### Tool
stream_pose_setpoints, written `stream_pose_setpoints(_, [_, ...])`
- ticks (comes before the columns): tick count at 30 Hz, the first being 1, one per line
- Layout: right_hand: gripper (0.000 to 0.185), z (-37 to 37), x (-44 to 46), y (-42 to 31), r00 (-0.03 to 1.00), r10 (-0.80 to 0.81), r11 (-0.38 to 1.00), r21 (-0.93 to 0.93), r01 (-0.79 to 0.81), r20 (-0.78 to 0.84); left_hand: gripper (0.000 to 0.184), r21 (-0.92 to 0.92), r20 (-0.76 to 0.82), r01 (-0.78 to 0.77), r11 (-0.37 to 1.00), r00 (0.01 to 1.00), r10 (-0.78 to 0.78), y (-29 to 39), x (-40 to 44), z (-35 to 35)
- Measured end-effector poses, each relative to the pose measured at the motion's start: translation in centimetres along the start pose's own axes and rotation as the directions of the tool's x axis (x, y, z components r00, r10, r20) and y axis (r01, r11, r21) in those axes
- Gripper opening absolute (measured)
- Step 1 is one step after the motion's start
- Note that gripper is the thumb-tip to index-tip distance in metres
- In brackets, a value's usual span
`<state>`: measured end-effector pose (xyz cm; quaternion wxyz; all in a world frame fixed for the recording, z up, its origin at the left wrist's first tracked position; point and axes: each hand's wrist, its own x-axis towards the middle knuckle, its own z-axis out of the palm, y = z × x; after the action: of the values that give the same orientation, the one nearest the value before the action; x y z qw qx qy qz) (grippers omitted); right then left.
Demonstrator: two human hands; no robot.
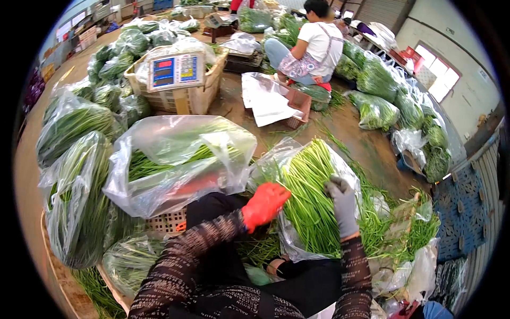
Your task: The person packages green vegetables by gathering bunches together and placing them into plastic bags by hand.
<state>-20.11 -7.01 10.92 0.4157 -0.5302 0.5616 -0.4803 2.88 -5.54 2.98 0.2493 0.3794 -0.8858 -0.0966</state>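
A large bunch of long green stalks (pixel 313 199) lies on an opened clear plastic bag (pixel 291 245) in front of me. At its left edge is my left hand (pixel 265 206), in a red glove, with the fingers drawn together near a few thin stalks; what they grip is too small to make out. My right hand (pixel 341 199), in a grey glove, is at the right side of the bunch with its fingers curled, and its fingertips are not clear. To the left, a big clear bag (pixel 180 159) of green stalks rests on a perforated crate (pixel 166 222).
Filled bags (pixel 79 196) stand at the left. A digital scale (pixel 177 70) sits before a large basket (pixel 204 87). Another person (pixel 321 48) sits beyond a pink crate (pixel 298 106). Loose greens (pixel 380 226) and blue pallets (pixel 462 207) are at the right.
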Motion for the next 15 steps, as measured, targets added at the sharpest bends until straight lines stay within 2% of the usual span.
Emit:
stream_pose_setpoints(1, [0.03,-1.1,-1.3,0.9,0.999,0.035,0.999,0.015,-0.034,-0.025,0.065,0.173,-0.029,0.053,0.983,0.998,-0.049,-0.1,1.4,0.3])
stream_pose_setpoints(2, [0.03,-2.0,-2.5,1.7,0.996,0.067,0.997,0.033,-0.066,-0.051,0.066,0.308,-0.096,0.063,0.949,0.995,-0.035,-1.4,2.9,2.6])
stream_pose_setpoints(4, [0.028,-3.3,-5.3,3.5,0.991,0.099,0.995,0.035,-0.096,-0.09,0.061,0.406,-0.08,-0.009,0.914,0.996,0.045,-3.2,5.1,4.5])
stream_pose_setpoints(7, [0.029,-4.8,-8.3,6.8,0.971,0.2,0.978,0.087,-0.19,-0.133,0.053,0.478,0.006,-0.053,0.877,0.998,0.058,-5.3,7.2,6.5])
stream_pose_setpoints(8, [0.029,-4.7,-9.2,7.4,0.963,0.239,0.965,0.136,-0.222,-0.123,0.053,0.471,0.02,-0.071,0.879,0.997,0.07,-6.3,7.8,6.9])
stream_pose_setpoints(10, [0.029,-4.8,-10.3,8.3,0.946,0.302,0.941,0.194,-0.277,-0.117,0.042,0.443,0.124,-0.18,0.878,0.983,0.139,-7.4,8.7,6.9])
stream_pose_setpoints(11, [0.03,-4.7,-10.7,8.6,0.931,0.345,0.928,0.195,-0.318,-0.121,0.023,0.37,0.105,-0.191,0.909,0.981,0.163,-7.6,9.0,6.2])
stream_pose_setpoints(12, [0.03,-4.6,-11.0,9.0,0.914,0.386,0.912,0.198,-0.359,-0.121,0.023,0.364,0.127,-0.196,0.91,0.979,0.16,-7.4,9.5,5.2])
stream_pose_setpoints(14, [0.032,-4.2,-11.1,10.0,0.92,0.377,0.906,0.249,-0.343,-0.105,0.009,0.299,0.326,-0.223,0.928,0.938,0.121,-7.1,10.3,4.3])
stream_pose_setpoints(15, [0.032,-3.9,-11.0,9.8,0.919,0.382,0.902,0.256,-0.347,-0.102,0.003,0.27,0.118,-0.233,0.934,0.971,0.208,-7.1,10.0,4.7])
